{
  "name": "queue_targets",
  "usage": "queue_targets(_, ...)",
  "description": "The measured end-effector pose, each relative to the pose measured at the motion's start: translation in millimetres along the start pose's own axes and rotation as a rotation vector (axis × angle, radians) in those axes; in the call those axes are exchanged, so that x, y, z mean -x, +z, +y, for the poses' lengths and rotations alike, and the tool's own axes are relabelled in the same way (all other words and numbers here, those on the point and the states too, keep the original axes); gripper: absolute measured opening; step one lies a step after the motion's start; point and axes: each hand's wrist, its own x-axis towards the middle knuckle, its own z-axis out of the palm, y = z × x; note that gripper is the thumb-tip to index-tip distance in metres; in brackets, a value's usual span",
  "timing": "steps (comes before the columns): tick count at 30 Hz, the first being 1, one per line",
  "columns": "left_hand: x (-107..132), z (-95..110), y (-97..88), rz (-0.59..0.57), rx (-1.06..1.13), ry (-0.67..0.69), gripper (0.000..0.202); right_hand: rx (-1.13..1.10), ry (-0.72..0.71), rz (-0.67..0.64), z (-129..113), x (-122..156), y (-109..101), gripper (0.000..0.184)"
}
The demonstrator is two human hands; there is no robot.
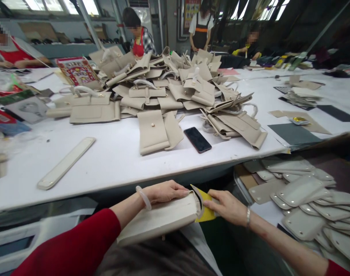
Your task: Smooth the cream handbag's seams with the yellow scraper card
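Note:
A beige handbag body [160,218] lies across my lap, its long pale side facing up. My left hand [167,191] grips its upper edge, fingers bent over the far side near the right end. At that end a curved flap with a dark inside stands away from the body. My right hand [228,206] pinches a stiff yellow sheet [205,215] between thumb and fingers, with the sheet against the open end of the bag. Part of the sheet is hidden behind the bag and my fingers.
A heap of beige bag pieces [151,92] covers the middle of the white table [120,161]. Nearer lie a phone [198,140] and a long beige strip [67,163]. Beige panels with metal studs [304,191] are stacked at right. Several co-workers are across the table.

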Motion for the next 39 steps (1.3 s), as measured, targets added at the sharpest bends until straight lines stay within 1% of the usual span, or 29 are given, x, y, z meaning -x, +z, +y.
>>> queue_targets(2, 0, 2, 0.2, 0.013, -0.036, -0.019, 0.053, 0.228, -0.071, 0.09, -6, -11, -10, 0.038)
queue_targets(4, 0, 6, 0.1, 0.032, -0.095, -0.038, 0.053, 0.498, -0.145, 0.193, -11, -25, -17, 0.045)
queue_targets(5, -1, 7, -0.3, 0.037, -0.13, -0.031, 0.053, 0.596, -0.182, 0.224, -13, -32, -19, 0.05)
queue_targets(6, -1, 7, -1.0, 0.038, -0.153, -0.006, 0.053, 0.648, -0.216, 0.232, -15, -41, -21, 0.053)
queue_targets(8, -3, 6, -2.7, 0.03, -0.149, 0.05, 0.057, 0.681, -0.292, 0.206, -17, -56, -23, 0.056)
queue_targets(9, -4, 4, -3.6, 0.025, -0.134, 0.058, 0.063, 0.697, -0.336, 0.187, -18, -63, -23, 0.056)
queue_targets(11, -5, 1, -5.3, 0.042, -0.128, 0.019, 0.078, 0.728, -0.419, 0.146, -20, -73, -23, 0.056)
queue_targets(13, -4, 0, -6.7, 0.07, -0.181, -0.009, 0.084, 0.75, -0.477, 0.113, -22, -78, -23, 0.056)
queue_targets(14, -3, 0, -7.2, 0.081, -0.228, 0.007, 0.082, 0.757, -0.497, 0.101, -23, -80, -23, 0.056)
queue_targets(17, 0, 4, -7.9, 0.08, -0.363, 0.093, 0.064, 0.793, -0.539, 0.085, -26, -81, -25, 0.056)
queue_targets(20, 3, 10, -7.1, 0.069, -0.442, 0.124, 0.052, 0.852, -0.564, 0.085, -29, -81, -25, 0.056)
queue_targets(26, 6, 17, -3.1, 0.066, -0.514, 0.103, 0.048, 0.902, -0.529, 0.032, -29, -80, -18, 0.055)
queue_targets(35, 8, 17, 3.8, 0.142, -0.657, 0.116, 0.042, 0.922, -0.451, 0.027, -29, -73, -10, 0.055)
queue_targets(39, 7, 13, 6.7, 0.149, -0.671, 0.16, 0.04, 0.935, -0.437, 0.024, -31, -69, -8, 0.054)
